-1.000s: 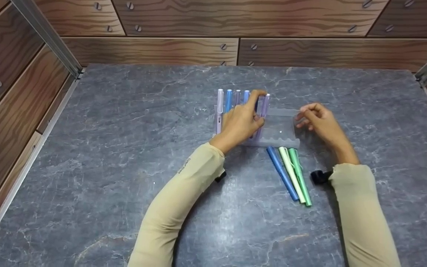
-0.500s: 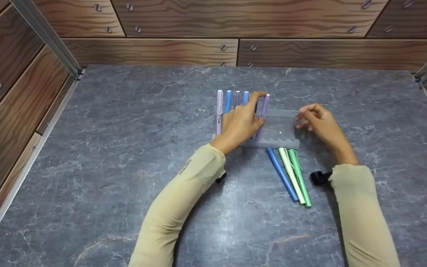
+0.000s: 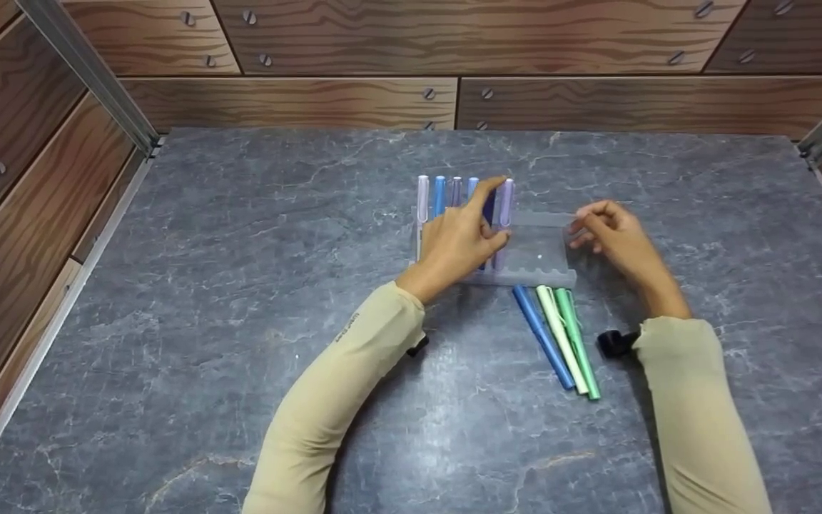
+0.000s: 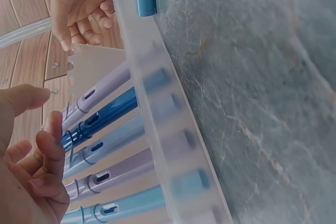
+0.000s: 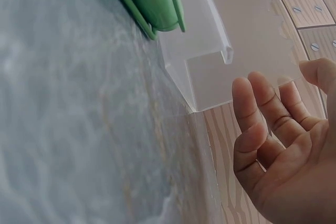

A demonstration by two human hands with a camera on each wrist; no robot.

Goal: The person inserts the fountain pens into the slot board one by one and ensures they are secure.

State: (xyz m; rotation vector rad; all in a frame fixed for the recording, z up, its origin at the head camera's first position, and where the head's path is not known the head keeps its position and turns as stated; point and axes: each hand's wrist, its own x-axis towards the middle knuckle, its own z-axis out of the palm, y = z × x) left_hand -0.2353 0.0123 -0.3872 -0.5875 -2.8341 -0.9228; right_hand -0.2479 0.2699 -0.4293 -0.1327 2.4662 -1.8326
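Observation:
A clear plastic pen rack (image 3: pixel 539 243) with notched edges stands in mid-table, holding a row of pens side by side. In the head view these include a pale lavender pen (image 3: pixel 422 198), a light blue pen (image 3: pixel 439 194) and, rightmost, a purple pen (image 3: pixel 506 203). My left hand (image 3: pixel 457 239) is over the row, index finger stretched to the top of the purple pen, thumb apart; it hides parts of several pens. In the left wrist view a dark blue pen (image 4: pixel 113 111) lies beside that purple pen. My right hand (image 3: pixel 618 232) pinches the rack's right edge between thumb and fingers.
A blue pen (image 3: pixel 543 335), a pale green pen (image 3: pixel 561 339) and a green pen (image 3: pixel 578 343) lie loose on the grey marbled table (image 3: pixel 168 321), in front of the rack. Wood-patterned walls (image 3: pixel 347 36) border the back and left side.
The purple pen has shifted slightly left and stands straighter in the row. My left hand has drawn a little to the left. The right hand keeps its place at the rack's edge.

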